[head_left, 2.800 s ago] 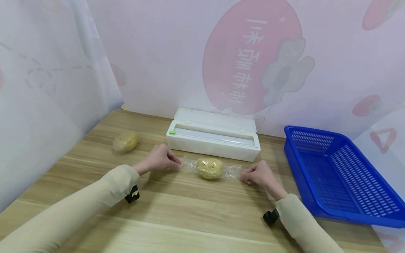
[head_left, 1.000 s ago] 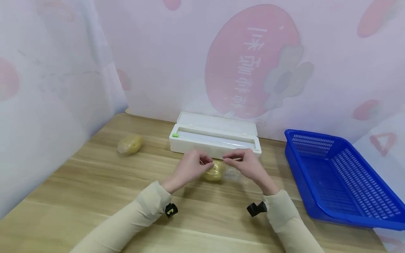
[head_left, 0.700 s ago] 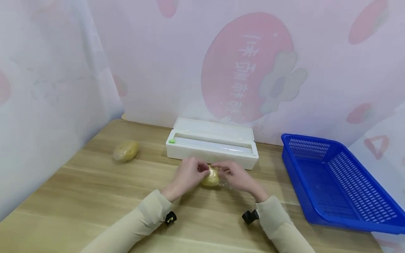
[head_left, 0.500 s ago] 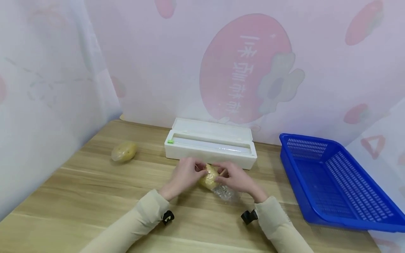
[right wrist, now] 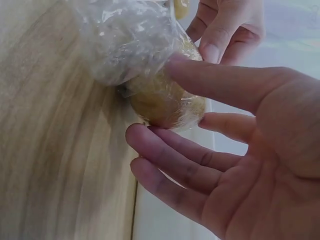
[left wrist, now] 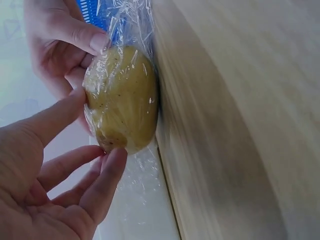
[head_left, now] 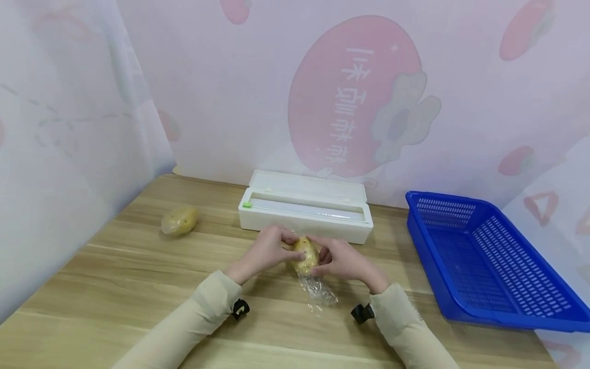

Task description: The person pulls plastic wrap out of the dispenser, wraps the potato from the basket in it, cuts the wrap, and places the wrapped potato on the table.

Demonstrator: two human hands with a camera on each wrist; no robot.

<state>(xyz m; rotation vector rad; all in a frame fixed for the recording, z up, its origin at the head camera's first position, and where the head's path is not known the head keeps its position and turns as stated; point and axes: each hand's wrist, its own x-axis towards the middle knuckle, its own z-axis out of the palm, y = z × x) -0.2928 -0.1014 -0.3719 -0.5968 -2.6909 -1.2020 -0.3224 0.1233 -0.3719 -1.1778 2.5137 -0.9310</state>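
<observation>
Between both hands in the head view is a potato (head_left: 304, 254) wrapped in clear cling film, its long axis turned toward the person. A loose, crumpled tail of film (head_left: 319, 292) spreads from its near end over the table. My left hand (head_left: 271, 248) holds the potato from the left, thumb on top and fingertips at its far end. From the right, my right hand (head_left: 343, 260) grips it with the thumb near the film tail. In the left wrist view, the film over the potato (left wrist: 122, 100) looks shiny and wrinkled. A second film-wrapped potato (head_left: 180, 221) lies at the left.
Behind the hands stands a long white cling film box (head_left: 304, 226), its lid (head_left: 308, 185) raised and a green slider (head_left: 247, 204) at its left end. At the right is a blue perforated basket (head_left: 465, 302). The wooden table (head_left: 115, 287) meets a printed cloth backdrop.
Both hands have let go of the spread film ends and come together on the potato. The potato has turned, its right film tail swinging round toward the person.
</observation>
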